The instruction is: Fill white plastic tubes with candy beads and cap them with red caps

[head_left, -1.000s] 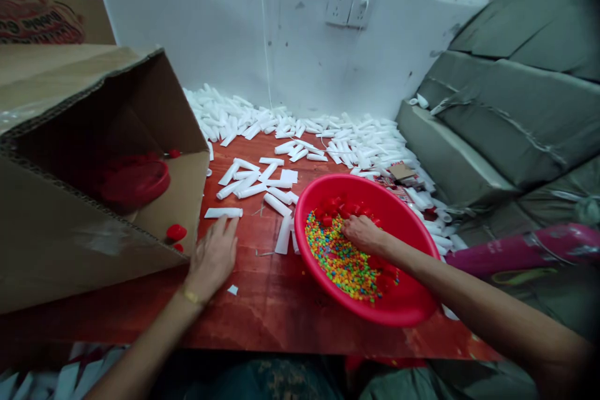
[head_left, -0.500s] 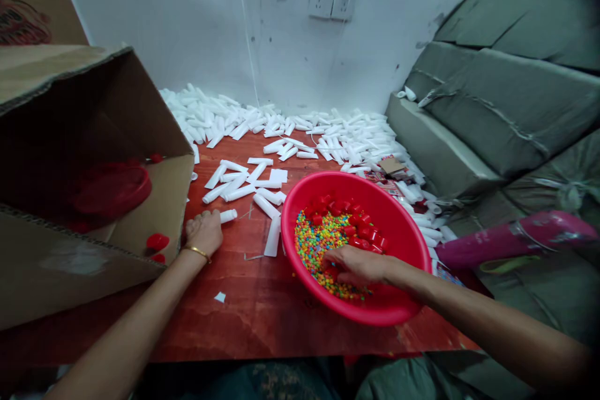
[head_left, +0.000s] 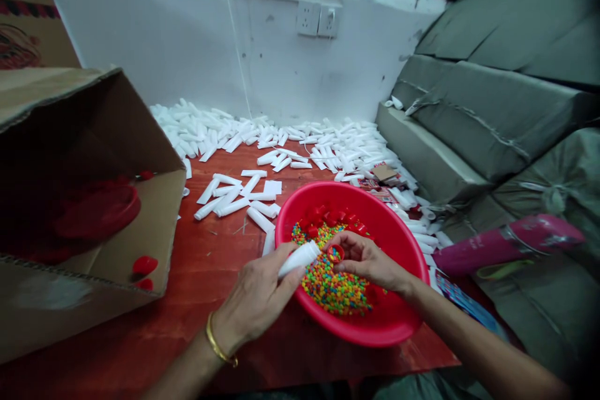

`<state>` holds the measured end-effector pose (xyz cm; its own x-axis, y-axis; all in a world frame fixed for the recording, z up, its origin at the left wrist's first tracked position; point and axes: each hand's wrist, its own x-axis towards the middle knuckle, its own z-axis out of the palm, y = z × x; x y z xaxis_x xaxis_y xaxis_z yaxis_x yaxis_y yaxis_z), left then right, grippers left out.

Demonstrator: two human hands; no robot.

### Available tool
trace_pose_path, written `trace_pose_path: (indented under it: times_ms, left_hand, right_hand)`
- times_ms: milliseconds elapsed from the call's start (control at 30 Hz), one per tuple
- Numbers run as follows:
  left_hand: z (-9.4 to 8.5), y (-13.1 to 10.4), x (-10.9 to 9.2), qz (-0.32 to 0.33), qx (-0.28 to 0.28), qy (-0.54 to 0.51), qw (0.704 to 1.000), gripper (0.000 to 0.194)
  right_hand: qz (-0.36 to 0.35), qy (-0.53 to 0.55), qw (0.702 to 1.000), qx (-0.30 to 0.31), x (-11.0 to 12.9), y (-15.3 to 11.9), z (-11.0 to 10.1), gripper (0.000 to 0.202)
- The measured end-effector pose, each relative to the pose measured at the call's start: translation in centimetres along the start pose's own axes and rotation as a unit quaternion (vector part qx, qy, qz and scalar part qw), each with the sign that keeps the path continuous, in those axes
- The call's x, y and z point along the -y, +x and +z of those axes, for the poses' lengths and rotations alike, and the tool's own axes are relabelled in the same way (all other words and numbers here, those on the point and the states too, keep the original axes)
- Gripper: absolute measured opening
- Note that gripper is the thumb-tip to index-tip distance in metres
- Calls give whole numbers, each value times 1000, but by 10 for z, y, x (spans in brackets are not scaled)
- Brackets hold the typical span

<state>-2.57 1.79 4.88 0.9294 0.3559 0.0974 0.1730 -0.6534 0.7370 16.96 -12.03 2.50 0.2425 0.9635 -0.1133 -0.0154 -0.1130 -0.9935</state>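
Observation:
A white tube [head_left: 299, 259] is gripped in my left hand [head_left: 257, 294], its threaded neck over the left part of the red basin [head_left: 407, 250]. My right hand [head_left: 370, 259] pinches a small red cap [head_left: 335, 254] filled with colourful beads, close to the tube's neck but apart from it. Under both hands lie many colourful beads [head_left: 340, 294] in the basin. More red caps [head_left: 323, 217] rest at the basin's far side. Several white tubes [head_left: 229, 200] lie on the red table just left of the basin.
An open cardboard box [head_left: 173, 225] with red items inside stands at the left. White tubes [head_left: 197, 128] are heaped along the wall. Wrapped grey bales [head_left: 506, 112] and a pink bottle [head_left: 506, 244] are at the right. Printed packets [head_left: 379, 187] lie behind the basin.
My left hand has moved right from beside the box to the basin with the white tube. My right hand has risen from the beads, now holding a filled red cap. The view has shifted slightly.

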Motion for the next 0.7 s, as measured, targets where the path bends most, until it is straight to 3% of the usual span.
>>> trace_pose_path:
  times_ms: [200,333,467,533,633,700]
  left_hand:
    - [14,9,-2,18,8,26,999,36]
    - [10,13,-6,9,27,48,998,34]
    - [10,15,-7,50,50,37,997,31]
    - [15,15,-4,71,46,54,995,32]
    - [24,13,0,82,18,107,991,35]
    - [28,11,1,85,1,111,990,35]
  right_hand:
    - [-53,-107,992,-35,0,-4,1,27]
    - [-104,-188,977,-17,10,-8,0,23]
    - [-149,-297,943,13,18,-10,1,23]
    - [-112,-318,941,19,17,-7,3,28]
    - [35,-318,947,-19,7,-2,9,55]
    - [108,-302,945,-62,2,-1,13,63]
